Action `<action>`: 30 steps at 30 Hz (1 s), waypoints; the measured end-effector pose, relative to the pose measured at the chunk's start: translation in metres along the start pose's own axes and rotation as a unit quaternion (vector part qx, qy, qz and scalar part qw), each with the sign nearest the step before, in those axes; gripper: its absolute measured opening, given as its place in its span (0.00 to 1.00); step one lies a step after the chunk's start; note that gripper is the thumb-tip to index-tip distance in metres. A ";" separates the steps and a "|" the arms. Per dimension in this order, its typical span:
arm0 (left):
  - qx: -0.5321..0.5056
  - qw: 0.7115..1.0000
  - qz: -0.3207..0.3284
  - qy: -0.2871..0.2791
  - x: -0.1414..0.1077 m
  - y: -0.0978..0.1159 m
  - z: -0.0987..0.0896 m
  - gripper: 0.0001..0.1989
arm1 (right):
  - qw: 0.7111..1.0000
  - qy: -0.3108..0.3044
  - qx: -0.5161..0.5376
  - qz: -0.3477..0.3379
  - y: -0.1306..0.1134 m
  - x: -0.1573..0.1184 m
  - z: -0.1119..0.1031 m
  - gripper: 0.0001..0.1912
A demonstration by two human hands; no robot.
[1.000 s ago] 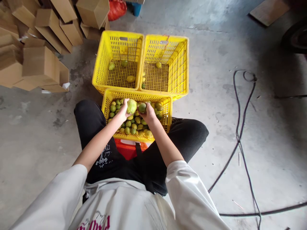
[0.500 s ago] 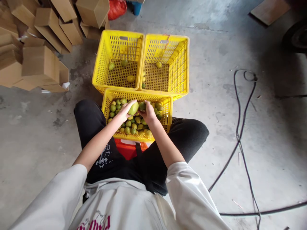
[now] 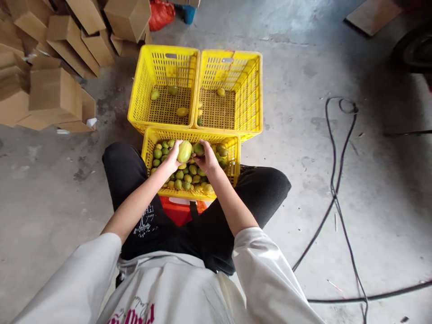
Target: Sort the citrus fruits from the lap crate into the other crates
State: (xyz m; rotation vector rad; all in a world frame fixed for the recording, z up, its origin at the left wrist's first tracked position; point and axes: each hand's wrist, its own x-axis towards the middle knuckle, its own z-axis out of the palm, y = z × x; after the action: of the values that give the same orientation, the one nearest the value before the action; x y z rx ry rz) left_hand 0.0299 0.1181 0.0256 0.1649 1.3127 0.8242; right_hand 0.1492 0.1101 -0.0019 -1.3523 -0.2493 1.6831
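Observation:
My left hand is closed round a large yellow-green lemon. Close beside it, my right hand grips a smaller, dark green lemon. Both hands are over the near yellow crate, which sits between my knees and holds many green and yellow lemons. Beyond it stand two more yellow crates, side by side. A few lemons lie on the floor of the far left crate, and a few more in the far right crate.
Cardboard boxes are piled at the far left, with a red bag and a blue object behind. A black cable runs over the concrete floor to the right. Something red is under the near crate.
The large lemon in my left hand has turned and shows more of its face. Both hands stay over the near crate, and the whole view has shifted slightly.

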 end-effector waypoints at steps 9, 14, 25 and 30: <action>0.030 0.999 0.025 -0.024 0.003 -0.002 0.000 0.08 | 1.000 -0.002 0.003 0.000 -0.003 -0.004 0.004 0.18; 0.044 0.998 0.050 -0.018 0.005 -0.007 -0.002 0.09 | 1.000 0.009 0.001 0.026 0.003 -0.002 0.003 0.17; -0.008 0.999 -0.037 0.029 0.016 0.002 -0.004 0.15 | 0.998 -0.008 0.055 0.019 -0.007 -0.004 0.006 0.19; -0.032 0.996 -0.076 0.045 0.019 0.004 -0.008 0.19 | 0.998 -0.049 0.040 0.012 -0.007 -0.008 0.007 0.19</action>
State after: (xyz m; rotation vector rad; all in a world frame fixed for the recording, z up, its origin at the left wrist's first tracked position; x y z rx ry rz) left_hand 0.0211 0.1298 0.0107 -0.0233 1.3635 0.7511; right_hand 0.1462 0.1108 0.0101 -1.2199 -0.2206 1.7627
